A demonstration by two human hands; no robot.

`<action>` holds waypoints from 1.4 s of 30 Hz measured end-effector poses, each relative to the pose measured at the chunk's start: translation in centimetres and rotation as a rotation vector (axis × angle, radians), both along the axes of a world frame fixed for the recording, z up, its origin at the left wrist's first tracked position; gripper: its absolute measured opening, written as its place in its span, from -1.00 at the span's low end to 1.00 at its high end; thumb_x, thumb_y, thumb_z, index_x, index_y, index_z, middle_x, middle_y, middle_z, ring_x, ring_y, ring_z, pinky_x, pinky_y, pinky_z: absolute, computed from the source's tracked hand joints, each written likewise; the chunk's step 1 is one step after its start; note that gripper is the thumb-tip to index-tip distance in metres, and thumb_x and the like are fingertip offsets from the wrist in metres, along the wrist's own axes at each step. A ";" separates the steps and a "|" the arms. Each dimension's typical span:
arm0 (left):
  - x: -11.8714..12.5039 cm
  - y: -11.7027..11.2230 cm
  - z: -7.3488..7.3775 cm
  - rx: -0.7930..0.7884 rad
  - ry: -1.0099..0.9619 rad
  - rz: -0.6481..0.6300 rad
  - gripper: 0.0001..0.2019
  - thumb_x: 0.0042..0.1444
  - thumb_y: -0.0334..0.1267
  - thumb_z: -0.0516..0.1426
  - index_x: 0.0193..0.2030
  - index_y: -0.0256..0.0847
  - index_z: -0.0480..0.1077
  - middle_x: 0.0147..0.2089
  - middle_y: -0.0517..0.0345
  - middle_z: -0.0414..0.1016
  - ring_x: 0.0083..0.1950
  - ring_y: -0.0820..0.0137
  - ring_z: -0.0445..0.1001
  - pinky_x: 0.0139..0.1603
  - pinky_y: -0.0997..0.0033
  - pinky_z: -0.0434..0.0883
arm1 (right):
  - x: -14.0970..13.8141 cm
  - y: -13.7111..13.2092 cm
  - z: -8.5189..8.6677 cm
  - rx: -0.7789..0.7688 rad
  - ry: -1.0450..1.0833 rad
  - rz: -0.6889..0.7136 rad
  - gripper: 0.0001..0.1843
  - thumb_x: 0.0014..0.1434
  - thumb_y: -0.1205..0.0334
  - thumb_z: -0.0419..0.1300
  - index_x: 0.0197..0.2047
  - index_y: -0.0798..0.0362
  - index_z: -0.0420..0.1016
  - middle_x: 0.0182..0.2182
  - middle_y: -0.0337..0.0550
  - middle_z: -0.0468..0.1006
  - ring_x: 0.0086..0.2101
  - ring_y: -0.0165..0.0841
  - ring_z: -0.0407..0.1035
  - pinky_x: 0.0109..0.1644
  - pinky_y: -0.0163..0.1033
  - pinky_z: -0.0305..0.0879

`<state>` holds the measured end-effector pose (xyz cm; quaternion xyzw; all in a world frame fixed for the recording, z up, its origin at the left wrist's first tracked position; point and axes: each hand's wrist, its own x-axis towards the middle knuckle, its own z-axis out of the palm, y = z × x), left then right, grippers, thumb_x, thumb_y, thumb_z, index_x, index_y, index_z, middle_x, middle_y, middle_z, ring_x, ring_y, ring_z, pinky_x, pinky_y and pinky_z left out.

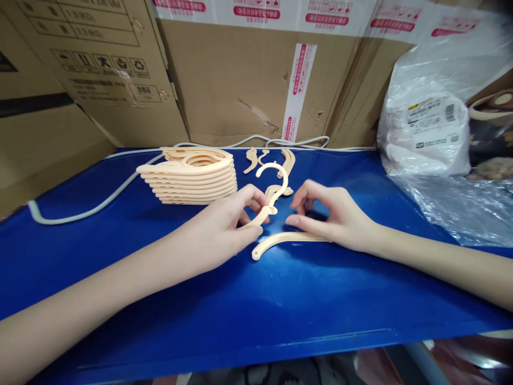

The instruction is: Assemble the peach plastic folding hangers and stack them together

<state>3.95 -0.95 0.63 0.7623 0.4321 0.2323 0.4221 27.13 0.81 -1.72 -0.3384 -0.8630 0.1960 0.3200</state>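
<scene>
My left hand [222,230] pinches a cream plastic hanger part [286,182] between thumb and fingers. Its curved hook points up and away from me, while the far end of its arm is hidden in the hand. To the right, my right hand [340,216] hovers with thumb and fingers apart and nothing visible between them. Below it on the table lies a loose curved hanger arm [280,238], its right end hidden behind the hand. A stack of cream folding hangers [196,184] stands behind my left hand.
Several loose hanger pieces [287,163] lie behind my hands on the blue table [256,315]. A white cable [76,218] runs along the back and left. Cardboard boxes [240,80] wall the rear. Clear plastic bags with a white labelled packet [433,123] occupy the right.
</scene>
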 end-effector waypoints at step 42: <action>0.1 0.9 -0.3 -0.544 -0.298 0.099 -0.77 0.19 -0.21 0.19 -0.06 -0.20 0.55 -0.38 0.13 0.47 -0.44 0.49 0.40 -0.50 0.57 0.46 | 0.3 -0.4 -0.2 0.204 -0.275 0.209 -0.72 0.35 0.11 0.04 -0.36 0.06 0.32 -0.58 -0.34 0.34 -0.61 -0.55 0.16 -0.50 -0.39 0.00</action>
